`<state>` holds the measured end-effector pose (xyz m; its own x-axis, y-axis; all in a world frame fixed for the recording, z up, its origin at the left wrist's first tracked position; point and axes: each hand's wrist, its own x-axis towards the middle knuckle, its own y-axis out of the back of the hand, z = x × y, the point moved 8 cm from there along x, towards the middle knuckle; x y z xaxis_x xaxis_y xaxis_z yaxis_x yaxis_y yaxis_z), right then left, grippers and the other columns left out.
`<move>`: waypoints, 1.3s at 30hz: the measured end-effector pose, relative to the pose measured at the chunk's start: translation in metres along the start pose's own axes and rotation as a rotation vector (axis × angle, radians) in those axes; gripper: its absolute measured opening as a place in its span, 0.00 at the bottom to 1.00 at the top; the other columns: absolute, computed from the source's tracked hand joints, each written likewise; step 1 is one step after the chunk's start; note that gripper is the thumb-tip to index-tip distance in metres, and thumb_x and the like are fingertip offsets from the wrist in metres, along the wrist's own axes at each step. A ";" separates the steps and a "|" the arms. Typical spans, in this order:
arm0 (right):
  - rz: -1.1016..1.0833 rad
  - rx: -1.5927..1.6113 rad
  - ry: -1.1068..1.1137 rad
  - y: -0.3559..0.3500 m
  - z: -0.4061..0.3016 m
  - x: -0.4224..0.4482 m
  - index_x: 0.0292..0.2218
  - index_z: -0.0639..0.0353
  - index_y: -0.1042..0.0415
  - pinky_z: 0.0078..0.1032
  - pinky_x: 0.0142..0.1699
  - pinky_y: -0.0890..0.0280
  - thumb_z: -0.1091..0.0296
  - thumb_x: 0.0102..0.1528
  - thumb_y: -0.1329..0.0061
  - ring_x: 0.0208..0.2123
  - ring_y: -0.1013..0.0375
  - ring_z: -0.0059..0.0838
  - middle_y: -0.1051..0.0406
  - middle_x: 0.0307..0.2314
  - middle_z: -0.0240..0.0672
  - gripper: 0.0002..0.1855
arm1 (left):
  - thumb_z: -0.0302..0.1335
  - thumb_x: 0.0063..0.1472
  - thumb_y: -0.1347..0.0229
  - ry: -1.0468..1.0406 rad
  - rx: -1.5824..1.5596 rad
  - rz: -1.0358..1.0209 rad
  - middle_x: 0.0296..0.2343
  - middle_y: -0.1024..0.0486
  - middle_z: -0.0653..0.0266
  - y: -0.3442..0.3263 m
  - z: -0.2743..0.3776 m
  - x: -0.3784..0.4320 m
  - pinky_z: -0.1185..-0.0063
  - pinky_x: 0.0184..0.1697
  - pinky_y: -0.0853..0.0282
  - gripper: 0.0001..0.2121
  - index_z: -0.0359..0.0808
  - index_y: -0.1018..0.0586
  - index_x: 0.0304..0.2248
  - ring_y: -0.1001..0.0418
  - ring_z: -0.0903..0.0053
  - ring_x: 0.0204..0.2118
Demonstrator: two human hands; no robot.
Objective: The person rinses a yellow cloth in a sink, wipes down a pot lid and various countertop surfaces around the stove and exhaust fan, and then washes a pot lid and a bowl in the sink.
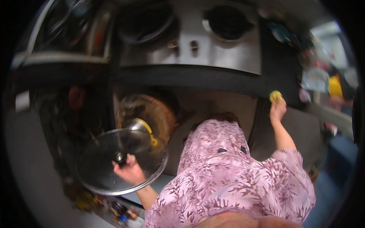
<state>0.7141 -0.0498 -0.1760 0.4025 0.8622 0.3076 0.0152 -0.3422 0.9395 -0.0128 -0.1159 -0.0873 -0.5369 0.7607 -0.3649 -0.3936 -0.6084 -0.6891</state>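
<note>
My left hand [129, 170] grips the dark knob [119, 157] of a large round glass lid with a metal rim [164, 166]. The lid is off to the left of my body, and a metal bowl or pan with a yellow edge [139, 124] shows beside and partly through it. On the right, at the front edge of the dark counter, my right hand [278, 109] holds a crumpled yellow cloth or sponge [275, 96]. Motion blur hides the finer detail.
A steel gas cooktop [194, 58] lies ahead, with a large dark pan [145, 24] at left and a dark pot or burner [227, 22] at right. Under the lid side stands a round brown wooden surface [165, 116]. Mixed items, one yellow [335, 85], crowd the right.
</note>
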 end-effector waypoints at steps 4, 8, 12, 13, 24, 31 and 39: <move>-0.150 0.818 -0.787 -0.029 0.044 -0.120 0.53 0.59 0.43 0.26 0.49 0.35 0.62 0.58 0.53 0.45 0.32 0.31 0.34 0.44 0.37 0.25 | 0.32 0.56 0.52 -0.015 0.029 0.049 0.26 0.34 0.63 0.003 0.035 0.027 0.81 0.24 0.47 0.07 0.43 0.29 0.34 0.42 0.77 0.23; -0.464 1.221 -0.877 -0.058 -0.076 -0.063 0.55 0.51 0.45 0.26 0.39 0.31 0.59 0.59 0.55 0.41 0.31 0.26 0.34 0.43 0.33 0.25 | 0.31 0.56 0.53 -0.087 0.080 0.032 0.28 0.33 0.61 0.017 0.042 0.020 0.81 0.25 0.45 0.10 0.44 0.28 0.39 0.39 0.76 0.24; -0.750 1.315 -0.585 -0.033 -0.234 -0.007 0.55 0.47 0.44 0.25 0.40 0.33 0.56 0.59 0.55 0.43 0.33 0.25 0.36 0.45 0.30 0.25 | 0.31 0.57 0.54 -0.141 0.107 0.068 0.29 0.32 0.62 0.040 0.049 0.008 0.81 0.26 0.43 0.12 0.45 0.30 0.42 0.37 0.76 0.25; -0.784 1.373 -0.532 -0.029 -0.262 -0.004 0.55 0.47 0.43 0.25 0.44 0.34 0.57 0.59 0.54 0.45 0.34 0.25 0.36 0.46 0.30 0.25 | 0.31 0.57 0.54 -0.150 0.083 0.077 0.29 0.32 0.62 0.050 0.047 0.003 0.81 0.26 0.43 0.12 0.45 0.30 0.42 0.37 0.76 0.25; -1.113 1.513 -0.461 0.023 -0.403 -0.046 0.55 0.48 0.42 0.27 0.50 0.37 0.63 0.59 0.55 0.50 0.36 0.27 0.36 0.47 0.31 0.24 | 0.32 0.57 0.54 -0.180 0.048 0.075 0.26 0.33 0.65 0.045 0.051 -0.005 0.79 0.28 0.42 0.09 0.42 0.33 0.38 0.36 0.78 0.25; -1.264 1.687 -0.486 0.039 -0.438 -0.069 0.56 0.48 0.44 0.30 0.51 0.38 0.59 0.59 0.58 0.50 0.36 0.30 0.37 0.49 0.32 0.24 | 0.34 0.56 0.55 -0.092 -0.031 -0.115 0.23 0.36 0.65 0.015 0.047 0.028 0.80 0.29 0.46 0.08 0.40 0.34 0.32 0.41 0.78 0.24; -1.613 1.518 -0.527 0.019 -0.503 -0.124 0.55 0.45 0.45 0.36 0.47 0.36 0.47 0.54 0.52 0.46 0.35 0.31 0.38 0.45 0.31 0.31 | 0.36 0.55 0.54 0.023 -0.176 -0.171 0.22 0.37 0.65 -0.014 0.026 0.042 0.81 0.28 0.48 0.09 0.39 0.33 0.30 0.43 0.79 0.23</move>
<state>0.2045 0.0247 -0.1199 -0.5299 0.5693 -0.6286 0.8179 0.1471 -0.5563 -0.0491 -0.0809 -0.0765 -0.4560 0.8554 -0.2457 -0.3400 -0.4226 -0.8401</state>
